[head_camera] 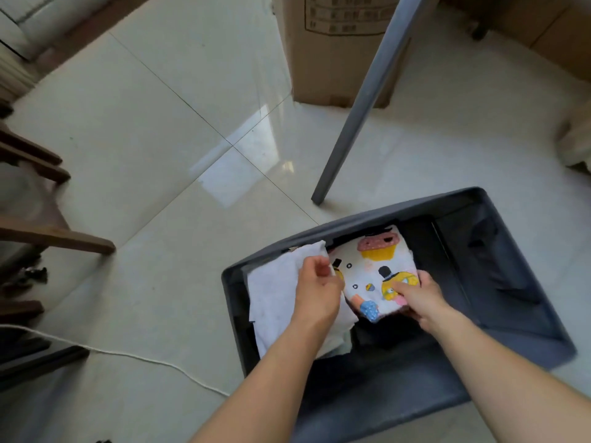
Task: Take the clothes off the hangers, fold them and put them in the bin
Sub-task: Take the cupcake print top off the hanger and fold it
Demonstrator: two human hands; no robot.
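Head view looks down into a dark grey fabric bin (367, 219) on the tiled floor (160, 139); a folded printed garment (371, 270) sits inside it, near the far wall; the right hand (419, 298) grips its right edge, thumb on top; the left hand (316, 286), fingers curled, pinches its left edge; a folded white garment (271, 292) lies just beside it, at the bin's left end; a grey table leg (361, 100) stands beyond.
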